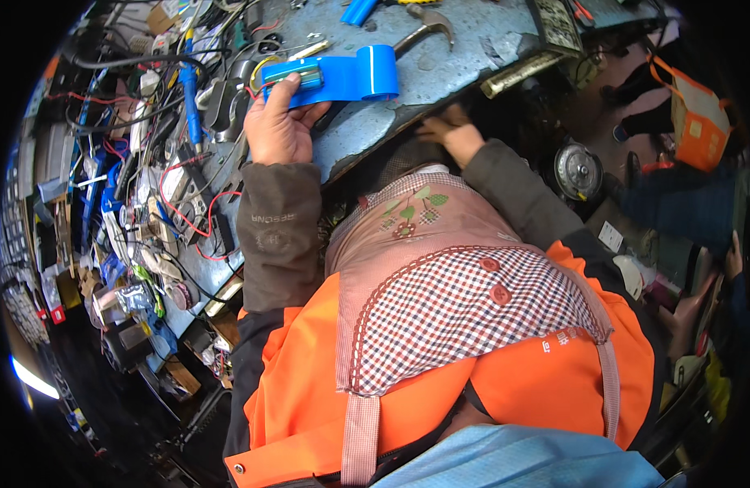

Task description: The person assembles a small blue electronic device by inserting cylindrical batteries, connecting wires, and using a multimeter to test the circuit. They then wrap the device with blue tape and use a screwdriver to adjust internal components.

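Observation:
Over the near edge of the workbench (363,130), my left hand (284,122) is closed, with its thumb pressed on a small cylindrical battery pack (310,77). Red and yellow wires run from the pack's left end. The pack lies against a strip of wide blue film (338,77), whose right end curls into a loose roll (378,71). Lower and to the right, my right hand (454,136) is beside the bench edge, above my lap. Its fingers are slightly blurred but look stretched apart, with nothing visible in them.
A hammer (428,28) lies on the bench behind the film. Tangled wires, a blue soldering-iron-like tool (189,98) and many small parts crowd the left side. At right, a round metal part (577,172) sits low, and an orange bag (702,122) stands farther off, near another person's legs.

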`<state>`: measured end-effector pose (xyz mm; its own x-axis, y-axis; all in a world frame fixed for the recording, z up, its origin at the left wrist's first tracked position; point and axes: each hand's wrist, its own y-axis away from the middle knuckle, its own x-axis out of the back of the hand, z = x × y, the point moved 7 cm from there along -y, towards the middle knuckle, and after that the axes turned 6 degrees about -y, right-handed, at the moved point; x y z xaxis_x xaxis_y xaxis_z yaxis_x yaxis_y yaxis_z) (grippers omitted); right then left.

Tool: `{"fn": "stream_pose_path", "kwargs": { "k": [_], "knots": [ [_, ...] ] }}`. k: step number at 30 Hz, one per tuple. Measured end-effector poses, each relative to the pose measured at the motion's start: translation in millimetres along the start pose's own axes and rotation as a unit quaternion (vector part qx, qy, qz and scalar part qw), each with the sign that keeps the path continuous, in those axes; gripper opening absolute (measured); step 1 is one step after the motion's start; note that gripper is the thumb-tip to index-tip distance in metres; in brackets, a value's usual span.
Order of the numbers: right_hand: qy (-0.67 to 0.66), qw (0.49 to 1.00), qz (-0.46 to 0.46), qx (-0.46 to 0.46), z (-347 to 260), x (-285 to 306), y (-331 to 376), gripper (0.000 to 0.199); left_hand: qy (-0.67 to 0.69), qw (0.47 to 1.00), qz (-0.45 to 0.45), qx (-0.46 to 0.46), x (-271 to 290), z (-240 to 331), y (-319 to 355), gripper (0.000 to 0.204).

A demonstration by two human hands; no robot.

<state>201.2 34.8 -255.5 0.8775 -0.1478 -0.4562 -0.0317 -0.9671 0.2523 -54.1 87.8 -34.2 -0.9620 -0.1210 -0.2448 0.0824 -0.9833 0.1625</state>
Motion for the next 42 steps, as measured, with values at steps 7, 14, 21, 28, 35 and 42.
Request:
{"fn": "stream_pose_path", "kwargs": {
  "k": [7, 14, 21, 28, 35, 42],
  "knots": [
    [0.330, 0.910, -0.129, 0.215, 69.5, -45.3, -63.6, 0.045, -0.015, 0.999, -0.018, -0.023, -14.5, 3.8, 2.4, 0.025],
    [0.177, 0.980, -0.040, 0.080, 24.3, -42.5, 8.3, 0.032, -0.028, 0.999, -0.022, -0.029, -13.1, -1.9, 8.7, 0.029],
    [-0.136, 0.982, 0.133, -0.011, -13.3, -14.4, 46.9, 0.082, 0.016, 0.997, -0.051, -0.053, -54.5, 5.0, -3.9, 0.020],
    [-0.149, 0.975, 0.128, 0.108, -28.8, 45.2, 69.3, 0.060, 0.028, 0.996, -0.071, -0.036, -59.8, -13.6, -19.2, 0.022],
    [-0.021, 0.988, 0.107, 0.114, -70.8, 174.9, 119.3, 0.050, 0.031, 0.992, -0.093, -0.074, -61.1, -14.1, -24.6, 0.033],
    [-0.072, 0.995, 0.071, 0.013, -41.8, 221.6, 103.8, 0.051, 0.028, 0.995, -0.087, -0.036, -67.2, -16.1, -31.4, 0.021]
  ]
}}
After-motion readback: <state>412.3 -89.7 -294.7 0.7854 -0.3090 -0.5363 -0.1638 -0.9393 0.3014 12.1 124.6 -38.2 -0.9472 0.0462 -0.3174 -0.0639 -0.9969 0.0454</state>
